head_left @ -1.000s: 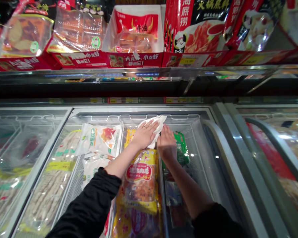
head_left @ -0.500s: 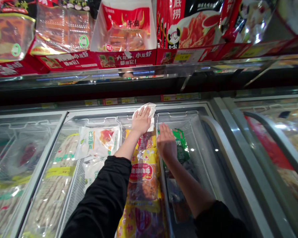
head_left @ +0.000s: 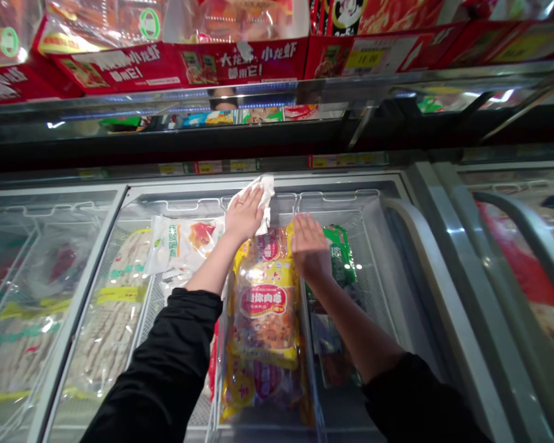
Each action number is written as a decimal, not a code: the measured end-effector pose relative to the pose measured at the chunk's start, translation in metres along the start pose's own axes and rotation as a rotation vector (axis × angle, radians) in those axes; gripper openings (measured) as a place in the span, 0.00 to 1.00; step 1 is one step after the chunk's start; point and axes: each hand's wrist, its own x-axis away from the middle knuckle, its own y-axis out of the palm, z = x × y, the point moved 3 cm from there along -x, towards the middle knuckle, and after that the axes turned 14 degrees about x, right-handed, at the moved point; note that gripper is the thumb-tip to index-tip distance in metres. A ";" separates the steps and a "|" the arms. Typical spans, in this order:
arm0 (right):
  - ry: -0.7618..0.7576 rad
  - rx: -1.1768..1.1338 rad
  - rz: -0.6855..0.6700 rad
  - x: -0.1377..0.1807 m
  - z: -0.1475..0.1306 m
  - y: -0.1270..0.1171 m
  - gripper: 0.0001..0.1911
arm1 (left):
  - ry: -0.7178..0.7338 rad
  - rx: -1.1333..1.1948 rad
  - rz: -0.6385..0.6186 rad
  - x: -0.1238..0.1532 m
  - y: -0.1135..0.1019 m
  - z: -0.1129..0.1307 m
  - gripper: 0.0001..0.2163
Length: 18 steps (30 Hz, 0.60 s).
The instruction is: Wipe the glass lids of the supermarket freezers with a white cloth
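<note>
My left hand (head_left: 244, 213) lies flat, fingers together, pressing a crumpled white cloth (head_left: 264, 187) against the far inside of the open chest freezer (head_left: 258, 182). My right hand (head_left: 308, 246) rests open, palm down, on the wire divider between baskets, beside a green packet (head_left: 338, 253). Between my forearms lie yellow packets of fried meat (head_left: 265, 307) stacked in the middle basket. A white packet (head_left: 180, 245) sits just left of my left wrist.
The freezer's sliding glass lid (head_left: 96, 320) covers pale frozen goods at left. Another freezer with a curved handle (head_left: 526, 246) stands at right. Above, a shelf holds red display boxes (head_left: 180, 61) of packaged food and price tags (head_left: 346, 161).
My left hand slid the cloth farther back and to the left along the freezer's far edge. My right hand stayed on the divider. The camera tilted down a little.
</note>
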 end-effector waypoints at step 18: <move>-0.073 -0.053 -0.092 0.000 -0.002 0.005 0.30 | -0.028 -0.012 0.020 0.051 -0.010 -0.023 0.28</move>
